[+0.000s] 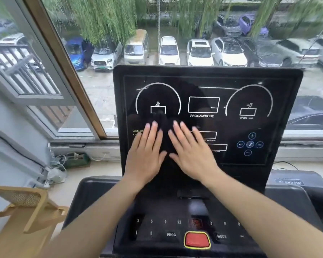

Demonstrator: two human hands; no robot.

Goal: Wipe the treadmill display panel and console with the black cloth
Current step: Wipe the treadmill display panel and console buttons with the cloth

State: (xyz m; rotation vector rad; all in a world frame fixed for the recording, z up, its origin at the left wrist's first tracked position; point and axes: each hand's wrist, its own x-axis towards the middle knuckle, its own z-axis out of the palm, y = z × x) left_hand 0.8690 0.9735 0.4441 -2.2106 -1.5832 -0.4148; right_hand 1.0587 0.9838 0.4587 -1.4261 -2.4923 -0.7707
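Note:
The black treadmill display panel (pixel 231 86) stands upright in front of me, marked with white dial outlines and "PROGAM/MODE". A black cloth (pixel 163 121) lies flat against its lower left area and is hard to tell from the dark glass. My left hand (pixel 147 155) and my right hand (pixel 192 153) both press flat on the cloth, fingers spread, side by side. Below them the console (pixel 157 211) slopes toward me with number keys, "PROG" and "MODE" labels and a red button (pixel 197 239).
A large window behind the panel looks down on parked cars and willow trees. A wooden chair (pixel 26 207) stands at the lower left. Cables and a power strip (pixel 52 174) lie on the sill and floor to the left.

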